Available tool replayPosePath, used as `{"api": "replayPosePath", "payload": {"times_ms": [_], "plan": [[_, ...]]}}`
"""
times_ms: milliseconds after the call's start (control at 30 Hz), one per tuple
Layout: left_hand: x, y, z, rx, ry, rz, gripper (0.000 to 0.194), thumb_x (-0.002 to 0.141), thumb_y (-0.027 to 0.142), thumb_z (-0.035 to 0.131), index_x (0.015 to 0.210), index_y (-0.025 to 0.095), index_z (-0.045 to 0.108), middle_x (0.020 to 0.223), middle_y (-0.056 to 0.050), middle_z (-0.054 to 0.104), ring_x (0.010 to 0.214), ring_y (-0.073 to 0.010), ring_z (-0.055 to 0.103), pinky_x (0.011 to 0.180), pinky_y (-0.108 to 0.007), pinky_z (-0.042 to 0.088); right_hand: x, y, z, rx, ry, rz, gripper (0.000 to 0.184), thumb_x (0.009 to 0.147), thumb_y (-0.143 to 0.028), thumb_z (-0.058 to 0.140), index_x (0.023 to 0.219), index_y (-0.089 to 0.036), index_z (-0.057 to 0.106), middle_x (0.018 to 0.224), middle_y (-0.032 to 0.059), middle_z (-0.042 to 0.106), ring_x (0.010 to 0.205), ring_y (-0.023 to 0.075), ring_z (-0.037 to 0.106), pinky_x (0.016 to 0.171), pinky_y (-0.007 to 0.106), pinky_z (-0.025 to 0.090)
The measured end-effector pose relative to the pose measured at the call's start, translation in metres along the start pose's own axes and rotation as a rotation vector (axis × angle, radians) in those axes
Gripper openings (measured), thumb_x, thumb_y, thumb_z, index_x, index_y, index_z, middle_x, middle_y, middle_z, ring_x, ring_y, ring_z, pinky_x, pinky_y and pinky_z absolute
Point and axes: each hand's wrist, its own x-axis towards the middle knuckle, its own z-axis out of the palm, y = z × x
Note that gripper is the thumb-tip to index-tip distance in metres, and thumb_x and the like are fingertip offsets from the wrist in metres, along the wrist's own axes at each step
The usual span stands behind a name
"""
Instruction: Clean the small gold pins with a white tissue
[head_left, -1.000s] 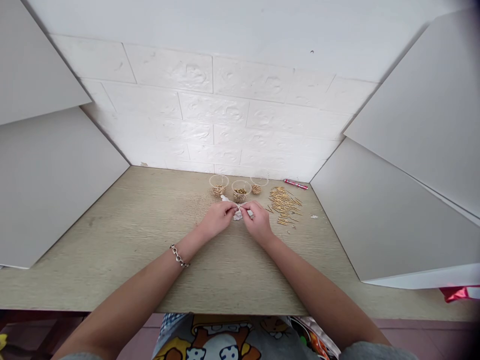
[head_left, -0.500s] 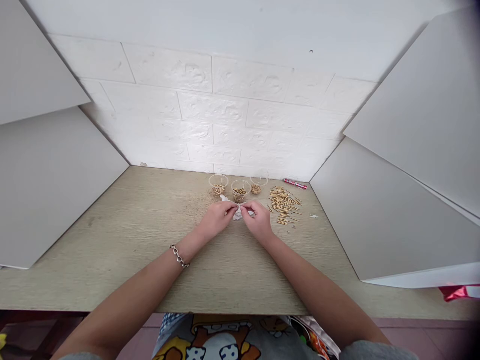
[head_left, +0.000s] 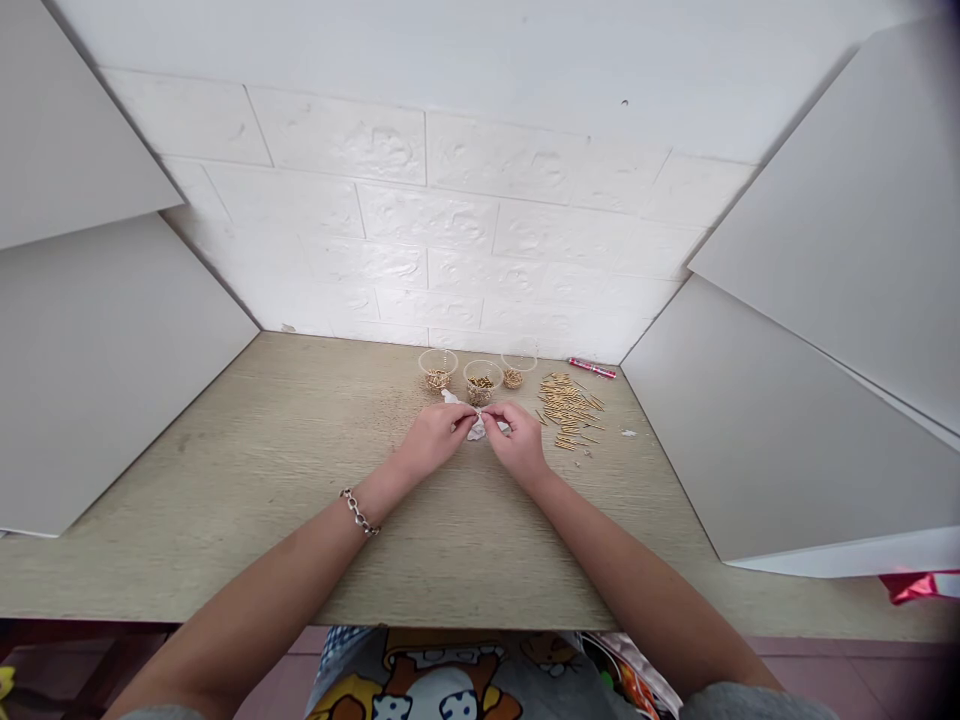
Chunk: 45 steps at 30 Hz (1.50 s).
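Note:
My left hand (head_left: 437,438) and my right hand (head_left: 517,441) meet fingertip to fingertip over the wooden table (head_left: 285,470), both pinched on a tiny piece too small to name. A crumpled white tissue (head_left: 477,430) lies on the table just under the fingertips. Right behind the hands stand three small clear cups (head_left: 480,380) holding gold-coloured bits. A loose heap of thin gold pins (head_left: 568,409) is spread to the right of my right hand. A chain bracelet (head_left: 358,513) is on my left wrist.
A red pen-like object (head_left: 591,368) lies by the white brick wall at the back right. White panels (head_left: 112,360) wall the table in on both sides. A few white scraps (head_left: 627,433) lie near the right panel. Something red (head_left: 919,586) shows at the right edge.
Both hands stay pinched together at the same spot; only very slight finger shifts show.

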Motion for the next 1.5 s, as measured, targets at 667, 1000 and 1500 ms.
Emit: {"api": "replayPosePath", "payload": {"times_ms": [667, 1000, 1500], "plan": [[-0.0038, -0.0049, -0.0015, 0.515, 0.009, 0.298, 0.015, 0.083, 0.016, 0.041, 0.078, 0.015, 0.055, 0.069, -0.003, 0.06, 0.063, -0.0147, 0.052, 0.063, -0.028, 0.037, -0.003, 0.0043, 0.0042, -0.058, -0.041, 0.069, 0.012, 0.076, -0.023, 0.049, 0.071, -0.019, 0.059, 0.071, 0.002, 0.062, 0.067, 0.0138, 0.055, 0.064, 0.026, 0.043], [-0.0023, -0.004, -0.002, 0.519, -0.007, 0.333, 0.016, 0.083, 0.013, 0.038, 0.084, 0.015, 0.054, 0.075, -0.005, 0.059, 0.069, -0.0166, 0.051, 0.067, -0.03, 0.037, -0.0045, 0.0068, 0.0082, -0.054, -0.047, 0.09, 0.013, 0.077, -0.022, 0.047, 0.073, -0.018, 0.058, 0.07, 0.0017, 0.06, 0.065, 0.0135, 0.053, 0.062, 0.025, 0.042], [-0.0015, -0.0064, 0.0029, 0.312, 0.0, 0.218, 0.019, 0.083, 0.014, 0.04, 0.085, 0.014, 0.058, 0.076, -0.005, 0.062, 0.071, -0.0152, 0.054, 0.069, -0.027, 0.04, -0.0014, 0.0063, 0.0027, -0.18, -0.121, -0.135, 0.017, 0.083, -0.02, 0.039, 0.082, -0.018, 0.056, 0.079, 0.0059, 0.06, 0.078, 0.0158, 0.054, 0.072, 0.028, 0.043]]}}
